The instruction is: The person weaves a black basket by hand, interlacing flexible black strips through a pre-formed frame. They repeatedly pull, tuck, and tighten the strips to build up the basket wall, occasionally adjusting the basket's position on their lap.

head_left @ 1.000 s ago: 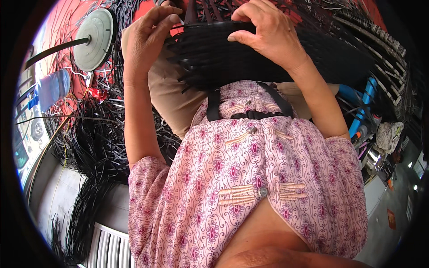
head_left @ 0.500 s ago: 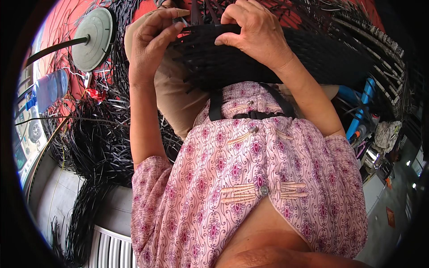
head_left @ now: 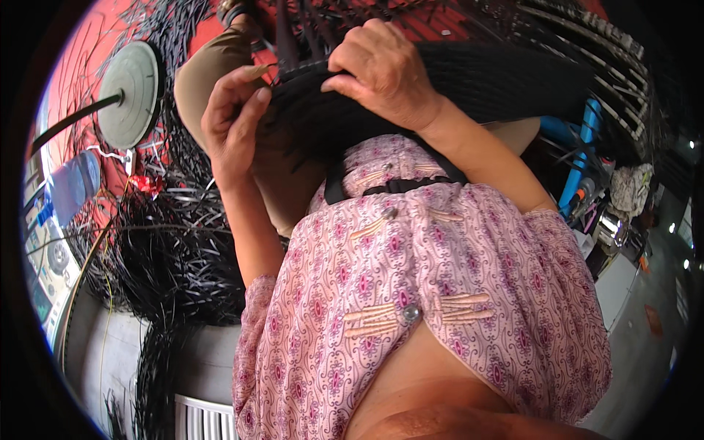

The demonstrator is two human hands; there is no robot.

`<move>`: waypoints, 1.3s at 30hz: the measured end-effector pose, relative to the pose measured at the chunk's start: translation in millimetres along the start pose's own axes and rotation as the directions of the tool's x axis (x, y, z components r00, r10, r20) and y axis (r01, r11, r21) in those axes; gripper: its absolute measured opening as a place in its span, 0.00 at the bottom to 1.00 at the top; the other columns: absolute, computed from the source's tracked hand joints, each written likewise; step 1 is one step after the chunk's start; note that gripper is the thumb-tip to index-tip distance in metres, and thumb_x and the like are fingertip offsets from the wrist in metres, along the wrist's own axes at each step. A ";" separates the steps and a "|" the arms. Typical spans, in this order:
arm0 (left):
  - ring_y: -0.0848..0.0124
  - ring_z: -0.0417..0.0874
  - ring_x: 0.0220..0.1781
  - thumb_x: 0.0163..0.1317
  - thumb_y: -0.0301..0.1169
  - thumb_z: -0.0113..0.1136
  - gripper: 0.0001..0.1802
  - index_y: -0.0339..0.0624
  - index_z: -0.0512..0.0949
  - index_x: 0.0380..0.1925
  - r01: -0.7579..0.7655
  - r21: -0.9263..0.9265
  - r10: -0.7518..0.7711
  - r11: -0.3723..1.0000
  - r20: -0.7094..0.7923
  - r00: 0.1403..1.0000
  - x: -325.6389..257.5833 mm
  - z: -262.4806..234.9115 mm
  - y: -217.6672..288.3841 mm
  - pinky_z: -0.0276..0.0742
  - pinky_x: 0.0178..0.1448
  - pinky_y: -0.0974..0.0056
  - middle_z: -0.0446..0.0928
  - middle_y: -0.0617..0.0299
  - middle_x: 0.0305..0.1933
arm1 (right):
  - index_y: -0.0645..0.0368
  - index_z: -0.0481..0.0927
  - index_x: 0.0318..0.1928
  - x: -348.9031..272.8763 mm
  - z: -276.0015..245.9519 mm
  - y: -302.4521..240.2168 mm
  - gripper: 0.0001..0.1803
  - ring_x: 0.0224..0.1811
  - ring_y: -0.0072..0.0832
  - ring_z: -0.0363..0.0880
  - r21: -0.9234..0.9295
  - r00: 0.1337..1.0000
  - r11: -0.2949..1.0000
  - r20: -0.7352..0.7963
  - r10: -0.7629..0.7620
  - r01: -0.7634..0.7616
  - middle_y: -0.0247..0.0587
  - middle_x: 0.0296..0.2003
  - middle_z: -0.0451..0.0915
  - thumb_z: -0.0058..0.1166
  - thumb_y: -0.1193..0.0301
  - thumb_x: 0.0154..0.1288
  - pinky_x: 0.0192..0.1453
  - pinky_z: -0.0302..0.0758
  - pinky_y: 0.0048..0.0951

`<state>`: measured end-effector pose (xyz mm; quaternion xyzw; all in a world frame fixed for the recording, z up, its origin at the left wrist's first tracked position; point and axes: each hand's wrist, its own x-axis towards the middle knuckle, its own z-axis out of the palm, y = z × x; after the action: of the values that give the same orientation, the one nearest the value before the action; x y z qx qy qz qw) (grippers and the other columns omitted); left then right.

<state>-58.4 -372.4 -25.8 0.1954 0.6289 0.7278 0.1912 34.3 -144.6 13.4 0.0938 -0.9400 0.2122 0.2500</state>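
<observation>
A black woven piece point(head_left: 469, 84) made of flat strips lies across my lap, its loose ends spreading at the left side. My right hand point(head_left: 385, 73) is bent over the upper edge of the weave, fingers curled behind it and thumb in front. Beside the left end, my left hand point(head_left: 233, 121) has its thumb and forefinger around a thin black strip point(head_left: 273, 73); the exact grip is partly hidden. More dark strips point(head_left: 297, 37) run up from the edge of the weave.
A heap of loose black strips point(head_left: 183, 257) lies to my left. Near it stand a round grey fan base point(head_left: 130, 94) and a clear blue bottle point(head_left: 75, 187). At the right are a blue tube point(head_left: 583, 154), a ribbed woven edge point(head_left: 609, 73) and a metal container point(head_left: 611, 231).
My left hand has moved down and left, away from the edge of the weave, with finger and thumb further apart. My right hand has shifted slightly left and down. The whole view has tilted.
</observation>
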 end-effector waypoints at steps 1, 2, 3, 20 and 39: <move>0.87 0.67 0.34 0.67 0.15 0.63 0.16 0.34 0.81 0.54 0.008 0.022 -0.007 1.000 -0.017 1.000 -1.7 4.1 2.7 0.62 0.41 0.79 0.73 0.77 0.33 | 0.47 0.76 0.35 -7.9 4.5 4.1 0.21 0.44 0.34 0.75 -0.010 0.999 1.000 0.031 0.013 -0.013 0.30 0.35 0.73 0.78 0.62 0.45 0.51 0.74 0.37; 0.87 0.67 0.34 0.67 0.15 0.62 0.16 0.34 0.81 0.54 0.010 0.017 -0.009 1.000 -0.031 0.999 -2.9 1.3 -0.7 0.62 0.41 0.79 0.73 0.77 0.34 | 0.46 0.76 0.37 -7.1 5.4 6.7 0.22 0.44 0.34 0.75 0.009 1.000 1.000 0.011 0.009 -0.009 0.30 0.36 0.73 0.78 0.62 0.45 0.51 0.74 0.36; 0.87 0.66 0.34 0.67 0.15 0.62 0.16 0.34 0.81 0.54 0.021 0.015 -0.020 1.000 -0.035 0.999 -2.7 0.0 -1.7 0.62 0.42 0.79 0.72 0.77 0.34 | 0.46 0.77 0.38 -8.4 4.8 7.4 0.22 0.45 0.33 0.75 0.029 1.000 0.999 -0.009 0.018 -0.018 0.30 0.37 0.73 0.78 0.62 0.45 0.51 0.74 0.36; 0.86 0.66 0.33 0.69 0.19 0.64 0.14 0.33 0.81 0.54 0.040 0.054 -0.035 0.998 -0.086 0.996 3.3 3.8 4.0 0.64 0.41 0.78 0.70 0.77 0.32 | 0.50 0.80 0.38 -31.7 -51.6 36.9 0.24 0.44 0.33 0.76 -0.117 0.992 0.985 0.006 0.130 -0.128 0.29 0.37 0.76 0.80 0.62 0.42 0.53 0.77 0.37; 0.85 0.74 0.37 0.69 0.23 0.66 0.13 0.39 0.83 0.53 0.091 0.393 -0.019 0.915 -0.182 0.983 -1.7 11.6 24.1 0.69 0.45 0.77 0.79 0.73 0.35 | 0.53 0.80 0.42 -31.2 -56.9 35.2 0.23 0.47 0.38 0.76 0.005 0.979 0.981 -0.068 0.191 -0.191 0.37 0.41 0.77 0.78 0.64 0.48 0.54 0.74 0.39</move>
<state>-51.7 -366.7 -0.5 0.1483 0.7839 0.5924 0.1121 75.6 -85.6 29.9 -0.0045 -0.9358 0.2376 0.2603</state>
